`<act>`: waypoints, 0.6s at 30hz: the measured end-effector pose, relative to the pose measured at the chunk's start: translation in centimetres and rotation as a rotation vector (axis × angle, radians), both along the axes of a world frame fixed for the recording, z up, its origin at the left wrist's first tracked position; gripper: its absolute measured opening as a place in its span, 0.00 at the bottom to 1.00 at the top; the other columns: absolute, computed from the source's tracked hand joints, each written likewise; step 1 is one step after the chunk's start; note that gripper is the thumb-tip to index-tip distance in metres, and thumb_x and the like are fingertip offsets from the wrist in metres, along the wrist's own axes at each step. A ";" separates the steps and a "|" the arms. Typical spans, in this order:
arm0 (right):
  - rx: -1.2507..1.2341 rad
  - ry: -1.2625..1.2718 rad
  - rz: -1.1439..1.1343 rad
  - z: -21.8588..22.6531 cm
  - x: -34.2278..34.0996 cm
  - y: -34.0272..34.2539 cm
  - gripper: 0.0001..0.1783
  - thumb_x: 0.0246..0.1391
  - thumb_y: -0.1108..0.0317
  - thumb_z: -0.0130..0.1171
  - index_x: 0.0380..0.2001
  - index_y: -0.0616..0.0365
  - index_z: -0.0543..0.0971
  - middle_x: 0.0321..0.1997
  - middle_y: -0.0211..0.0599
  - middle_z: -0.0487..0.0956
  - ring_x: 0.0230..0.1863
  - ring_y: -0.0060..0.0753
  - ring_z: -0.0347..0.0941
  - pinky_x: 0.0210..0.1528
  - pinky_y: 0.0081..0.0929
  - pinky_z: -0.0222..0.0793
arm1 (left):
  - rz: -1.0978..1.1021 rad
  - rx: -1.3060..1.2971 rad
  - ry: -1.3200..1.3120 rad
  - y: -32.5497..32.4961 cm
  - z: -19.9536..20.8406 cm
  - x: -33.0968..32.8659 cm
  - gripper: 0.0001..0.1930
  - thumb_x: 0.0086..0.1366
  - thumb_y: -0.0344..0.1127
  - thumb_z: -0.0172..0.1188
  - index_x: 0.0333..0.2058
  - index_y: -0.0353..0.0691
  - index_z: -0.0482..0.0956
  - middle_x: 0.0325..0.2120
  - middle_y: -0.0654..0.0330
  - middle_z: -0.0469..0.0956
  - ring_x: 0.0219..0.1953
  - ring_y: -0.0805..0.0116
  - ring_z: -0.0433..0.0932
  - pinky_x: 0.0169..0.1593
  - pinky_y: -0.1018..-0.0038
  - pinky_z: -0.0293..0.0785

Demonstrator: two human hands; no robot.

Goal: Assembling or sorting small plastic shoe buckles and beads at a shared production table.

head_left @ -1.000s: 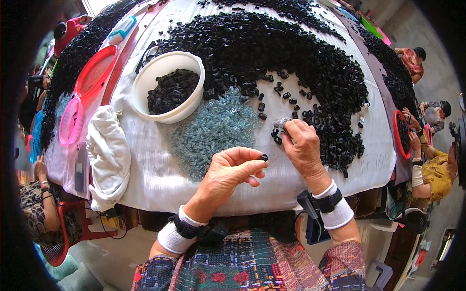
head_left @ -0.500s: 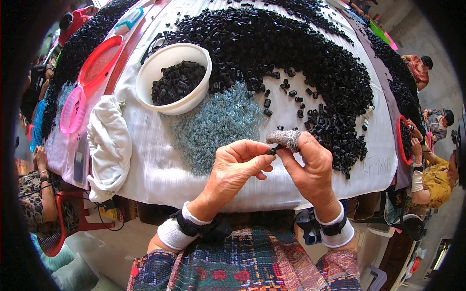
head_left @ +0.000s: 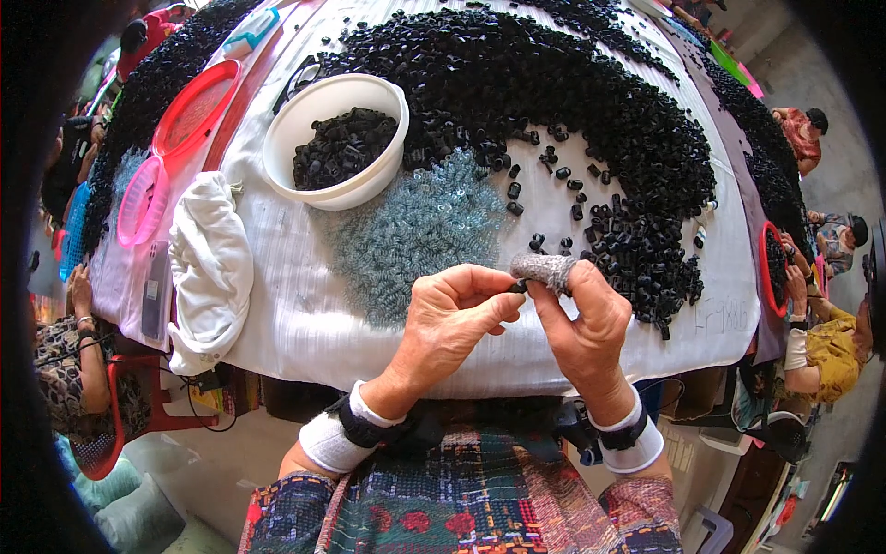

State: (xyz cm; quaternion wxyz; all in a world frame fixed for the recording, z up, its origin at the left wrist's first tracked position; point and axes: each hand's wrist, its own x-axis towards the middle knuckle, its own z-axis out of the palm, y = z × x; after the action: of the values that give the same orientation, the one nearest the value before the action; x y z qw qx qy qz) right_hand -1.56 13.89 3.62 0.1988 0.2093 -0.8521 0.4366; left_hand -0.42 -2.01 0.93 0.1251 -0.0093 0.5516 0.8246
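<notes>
My left hand point(head_left: 454, 314) pinches a small black plastic piece point(head_left: 519, 286) between thumb and fingers. From the other side, my right hand point(head_left: 591, 319) closes on the same piece, with a grey knitted finger cover point(head_left: 543, 269) on its index finger. The fingers hide most of the piece. Just beyond my hands lies a heap of clear bluish coil springs point(head_left: 415, 240). A large spread of black plastic pieces point(head_left: 572, 92) curves around the far and right side of the white cloth point(head_left: 295, 286).
A white bowl point(head_left: 277, 171) of black pieces stands beyond the springs. To the left lie a bundled white cloth point(head_left: 210, 277), a phone point(head_left: 155, 300), a pink basket point(head_left: 140, 205) and a red tray point(head_left: 196, 106). Other people sit along both sides.
My hands stay together at nearly the same spot, with the fingers shifting slightly around the black piece. The whole view has moved a little.
</notes>
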 end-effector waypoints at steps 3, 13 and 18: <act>0.025 0.043 0.020 -0.1 0.1 -0.2 0.11 0.42 0.82 0.62 0.33 0.64 0.78 0.26 0.42 0.76 0.26 0.38 0.75 0.28 0.28 0.70 | 0.002 -0.026 -0.028 -0.1 -0.1 0.1 0.11 0.59 0.32 0.64 0.38 0.32 0.79 0.29 0.60 0.81 0.30 0.77 0.79 0.31 0.81 0.76; 0.063 0.016 0.003 0.0 0.3 -0.6 0.11 0.41 0.81 0.62 0.32 0.64 0.77 0.26 0.44 0.76 0.26 0.42 0.75 0.28 0.30 0.70 | -0.004 -0.061 0.001 -0.2 -0.8 0.1 0.10 0.59 0.31 0.63 0.38 0.33 0.79 0.29 0.59 0.81 0.30 0.76 0.79 0.31 0.81 0.76; 0.103 0.017 0.015 -0.4 0.5 -0.8 0.09 0.42 0.81 0.62 0.31 0.64 0.77 0.26 0.43 0.75 0.26 0.42 0.74 0.28 0.30 0.70 | 0.003 -0.050 -0.031 -0.3 -1.1 0.2 0.10 0.59 0.31 0.64 0.37 0.32 0.79 0.29 0.59 0.81 0.30 0.76 0.80 0.31 0.81 0.76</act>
State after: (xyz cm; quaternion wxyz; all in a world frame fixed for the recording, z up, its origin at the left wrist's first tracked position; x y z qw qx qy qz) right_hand -1.09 13.06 3.20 0.1918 0.2295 -0.8700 0.3920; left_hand -0.17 -2.29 -0.17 0.1322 -0.0259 0.5702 0.8104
